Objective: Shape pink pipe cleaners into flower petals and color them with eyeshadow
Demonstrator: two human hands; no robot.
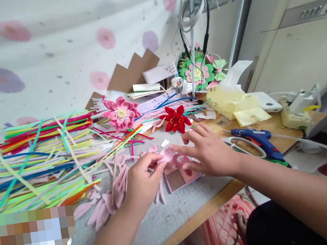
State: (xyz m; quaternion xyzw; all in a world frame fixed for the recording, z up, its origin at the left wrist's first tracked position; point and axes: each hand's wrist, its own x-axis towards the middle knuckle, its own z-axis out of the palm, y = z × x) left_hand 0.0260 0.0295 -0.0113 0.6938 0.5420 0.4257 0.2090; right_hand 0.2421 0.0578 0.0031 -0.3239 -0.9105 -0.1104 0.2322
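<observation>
My left hand (143, 180) pinches a small pale pink fuzzy petal (165, 155) just above a pink makeup palette (180, 171) lying on the table. My right hand (208, 150) reaches in from the right, fingers stretched out, fingertips touching the same petal and resting over the palette. Bent pale pink pipe-cleaner petals (107, 201) lie in a heap under and left of my left wrist. A finished pink flower (121, 113) and a red flower (176, 118) sit further back.
A big pile of coloured pipe cleaners (34, 157) covers the left of the table. A blue glue gun (259, 141) and scissors (241, 144) lie at right, near yellow paper (233, 102). The wooden table edge (201, 214) runs diagonally near me; a pink basket (227, 227) sits below.
</observation>
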